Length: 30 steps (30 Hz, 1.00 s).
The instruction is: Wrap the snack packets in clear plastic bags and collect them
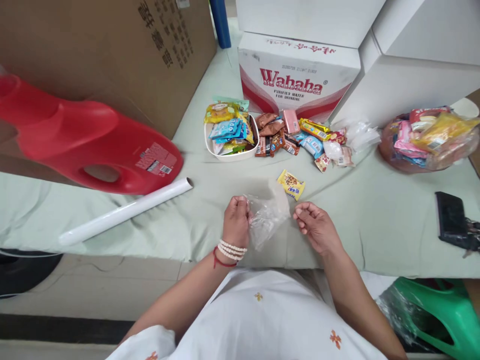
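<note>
My left hand (237,220) is closed in a pinch on the edge of a clear plastic bag (267,215), which hangs crumpled over the pale green cloth (210,210). My right hand (314,225) hovers just right of the bag, fingers loosely curled and apart, holding nothing. A yellow snack packet (291,184) lies just beyond the bag. Farther back stands a white bowl (229,154) filled with snack packets, with several loose packets (300,137) scattered to its right.
A red jug (86,145) lies on its side at the left, a white roll (125,211) in front of it. A Wahaha carton (296,75) and white boxes stand behind. A bag of snacks (427,137) sits right, a black phone (452,220) near the edge.
</note>
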### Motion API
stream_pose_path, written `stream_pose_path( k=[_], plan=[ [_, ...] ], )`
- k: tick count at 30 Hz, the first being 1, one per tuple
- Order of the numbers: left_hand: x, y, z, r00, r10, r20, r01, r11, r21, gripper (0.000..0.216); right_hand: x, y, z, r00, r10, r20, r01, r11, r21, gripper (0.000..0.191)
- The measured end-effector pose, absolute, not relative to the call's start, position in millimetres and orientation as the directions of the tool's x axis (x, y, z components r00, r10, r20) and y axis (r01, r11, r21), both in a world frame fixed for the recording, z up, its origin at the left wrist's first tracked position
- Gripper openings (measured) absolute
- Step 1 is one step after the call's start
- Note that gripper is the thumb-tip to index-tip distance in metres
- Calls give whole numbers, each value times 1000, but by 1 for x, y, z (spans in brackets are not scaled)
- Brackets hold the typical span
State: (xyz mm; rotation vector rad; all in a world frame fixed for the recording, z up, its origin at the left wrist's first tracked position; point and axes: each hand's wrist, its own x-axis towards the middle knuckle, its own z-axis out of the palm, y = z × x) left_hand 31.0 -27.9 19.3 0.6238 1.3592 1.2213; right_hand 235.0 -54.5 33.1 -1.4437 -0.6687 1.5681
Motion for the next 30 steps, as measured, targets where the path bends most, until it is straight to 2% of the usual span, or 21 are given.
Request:
stream_pose_path(
  k=[3, 6, 8, 9, 13, 18, 21, 24, 27, 30],
  plan=[
    [34, -28, 17, -204, 892, -404, -289, 339, 895, 36, 236, -67, 31, 220, 888, -403, -122, -385, -915, 37],
    [36, -32, 21, -174, 900, -400, -285, 343, 895, 41, 235, -83, 37, 424, 895, -140, 76, -189, -979, 29],
    [36, -34, 26, -111, 903, -416, -294, 370, 882, 45, 232, -92, 43, 423, 906, 2, 184, -83, -980, 26],
    [35, -34, 29, -75, 902, -424, -295, 386, 874, 46, 230, -95, 46, 369, 929, 31, 217, -54, -975, 25],
    [34, -38, 38, -8, 914, -405, -279, 387, 879, 48, 214, -96, 50, 51, 996, -73, 234, -83, -969, 33],
    [40, -51, 37, 56, 952, -302, -226, 307, 925, 46, 181, -79, 40, -59, 969, -239, 111, -232, -966, 35],
    [42, -54, 33, 41, 963, -267, -204, 270, 941, 45, 173, -71, 33, -65, 943, -327, -93, -332, -939, 39],
    [38, -50, 31, -64, 960, -273, -198, 256, 946, 45, 184, -69, 29, -22, 920, -392, -237, -386, -892, 40],
    [31, -44, 31, -167, 945, -280, -221, 241, 945, 45, 201, -69, 30, 73, 901, -427, -269, -394, -879, 42],
    [29, -44, 31, -150, 955, -256, -235, 217, 947, 46, 207, -70, 32, 117, 875, -470, -222, -438, -871, 45]
  ],
)
